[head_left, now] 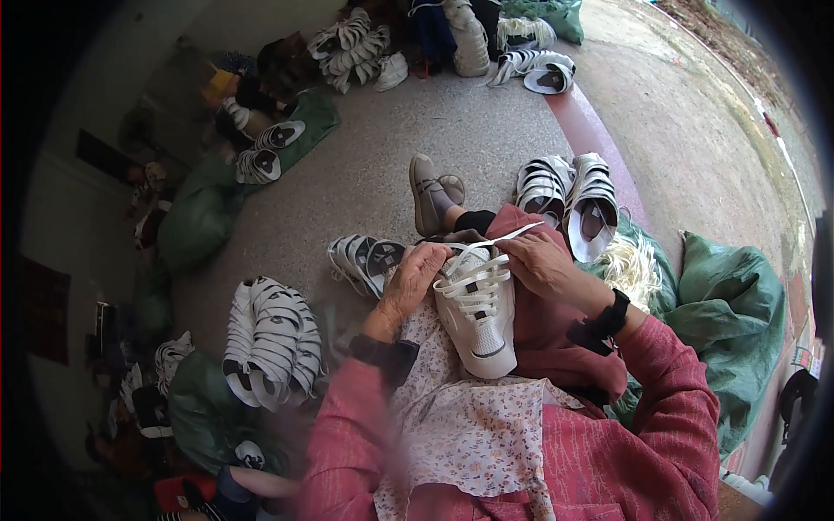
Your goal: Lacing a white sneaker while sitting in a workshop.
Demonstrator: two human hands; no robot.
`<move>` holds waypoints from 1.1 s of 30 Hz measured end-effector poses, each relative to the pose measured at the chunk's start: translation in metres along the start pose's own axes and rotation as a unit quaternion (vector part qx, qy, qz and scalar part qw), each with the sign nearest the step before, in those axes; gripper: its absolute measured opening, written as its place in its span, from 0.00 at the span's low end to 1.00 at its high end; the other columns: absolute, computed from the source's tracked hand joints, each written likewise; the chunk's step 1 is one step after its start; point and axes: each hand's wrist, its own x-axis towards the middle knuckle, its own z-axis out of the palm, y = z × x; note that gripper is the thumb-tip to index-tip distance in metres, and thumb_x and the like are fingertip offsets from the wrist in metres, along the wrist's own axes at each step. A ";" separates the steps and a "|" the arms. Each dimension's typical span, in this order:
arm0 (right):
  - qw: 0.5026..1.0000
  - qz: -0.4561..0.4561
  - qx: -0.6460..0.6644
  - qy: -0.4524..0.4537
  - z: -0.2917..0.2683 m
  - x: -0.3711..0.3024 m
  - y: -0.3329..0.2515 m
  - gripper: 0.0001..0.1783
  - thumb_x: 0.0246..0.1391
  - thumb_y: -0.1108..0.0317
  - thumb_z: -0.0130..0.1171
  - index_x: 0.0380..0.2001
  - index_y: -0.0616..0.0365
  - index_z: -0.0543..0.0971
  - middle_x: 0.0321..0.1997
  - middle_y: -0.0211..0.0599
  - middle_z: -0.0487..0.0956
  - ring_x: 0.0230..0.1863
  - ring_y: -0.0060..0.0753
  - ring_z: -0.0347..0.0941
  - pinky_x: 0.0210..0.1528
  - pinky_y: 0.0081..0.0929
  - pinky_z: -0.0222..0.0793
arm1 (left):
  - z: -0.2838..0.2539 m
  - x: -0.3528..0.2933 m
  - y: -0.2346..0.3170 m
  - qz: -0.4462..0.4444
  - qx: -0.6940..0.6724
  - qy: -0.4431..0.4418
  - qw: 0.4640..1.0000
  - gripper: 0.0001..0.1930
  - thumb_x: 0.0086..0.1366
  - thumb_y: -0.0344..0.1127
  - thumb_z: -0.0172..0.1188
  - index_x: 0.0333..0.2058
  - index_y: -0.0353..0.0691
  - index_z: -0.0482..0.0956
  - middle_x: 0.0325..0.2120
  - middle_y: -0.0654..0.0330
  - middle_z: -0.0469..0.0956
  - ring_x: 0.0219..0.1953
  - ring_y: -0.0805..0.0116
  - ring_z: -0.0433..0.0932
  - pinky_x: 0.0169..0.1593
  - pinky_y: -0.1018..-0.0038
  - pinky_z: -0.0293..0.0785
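Person sits w/ a white shoe [479,334] on the lap, toe twd. the body, opening facing away, b/w the two hands. Flat white lace [476,286] is threaded in rows up the front; its loose end sticks out past the R hand [540,265].

R thumb + forefinger pinch the lace nr. the top of the shoe, other fingers bent. L hand [415,282] is at the opposite side of the opening, fingers curled in by the lace; can't tell whether they grip lace or shoe edge.

Black band on each wrist, pink sleeves [343,443], flowered apron [469,434] under the toe. Just past the L hand, a small row of white shoes [354,259] on the floor [365,165]; bigger stack [271,334] farther L, shoes nested tight. Fwd. & R of the R hand, two more nested rows [592,204] side by side. Nr. the R forearm, a bundle of pale laces [632,265] on green cloth, w/ a big crumpled green bag [725,313] next to it. Feet in grey-brown shoes [426,195] show ahead of the lap. More shoe stacks [352,48] at the far end of the floor.
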 end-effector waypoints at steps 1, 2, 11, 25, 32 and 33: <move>0.999 0.038 0.027 -0.009 0.009 0.001 0.002 0.16 0.63 0.63 0.49 0.49 0.57 0.78 0.47 0.45 0.80 0.54 0.46 0.74 0.57 0.41 0.63 | 0.001 0.001 0.001 0.031 0.046 0.004 0.998 0.23 0.73 0.53 0.50 0.42 0.37 0.80 0.38 0.55 0.78 0.46 0.62 0.73 0.53 0.71 0.68; 0.999 0.024 0.025 -0.011 0.014 0.005 0.005 0.19 0.67 0.60 0.45 0.50 0.59 0.78 0.48 0.47 0.81 0.53 0.47 0.75 0.55 0.40 0.66 | 0.000 0.001 0.003 0.031 0.048 0.003 0.998 0.23 0.73 0.53 0.50 0.42 0.37 0.80 0.38 0.55 0.78 0.46 0.62 0.73 0.53 0.71 0.68; 0.900 0.110 0.421 -0.037 0.019 0.007 0.026 0.22 0.67 0.55 0.55 0.51 0.64 0.80 0.43 0.33 0.82 0.47 0.22 0.74 0.52 0.23 0.68 | 0.000 0.010 0.037 -0.052 0.012 -0.081 0.995 0.21 0.65 0.50 0.65 0.44 0.36 0.80 0.34 0.59 0.79 0.39 0.70 0.75 0.44 0.71 0.72; 0.980 0.054 0.190 -0.038 0.024 0.016 0.012 0.26 0.71 0.49 0.42 0.45 0.61 0.80 0.38 0.59 0.80 0.41 0.60 0.77 0.46 0.43 0.72 | -0.118 -0.010 0.085 0.046 -0.282 0.121 0.951 0.20 0.62 0.39 0.70 0.50 0.37 0.79 0.43 0.59 0.83 0.43 0.71 0.82 0.52 0.70 0.79; 0.954 0.069 0.255 -0.142 0.019 0.039 0.025 0.28 0.69 0.47 0.45 0.42 0.61 0.82 0.38 0.51 0.82 0.44 0.51 0.79 0.47 0.40 0.71 | -0.124 -0.027 0.090 0.088 -0.225 0.080 0.967 0.18 0.60 0.34 0.71 0.49 0.39 0.82 0.40 0.62 0.84 0.42 0.74 0.81 0.52 0.76 0.75; 0.949 0.063 0.255 -0.173 0.019 0.042 0.028 0.28 0.69 0.46 0.45 0.42 0.61 0.82 0.38 0.50 0.82 0.45 0.50 0.79 0.47 0.39 0.71 | -0.123 -0.025 0.094 0.100 -0.226 0.095 0.964 0.16 0.60 0.34 0.71 0.47 0.39 0.82 0.39 0.63 0.84 0.41 0.75 0.81 0.51 0.76 0.75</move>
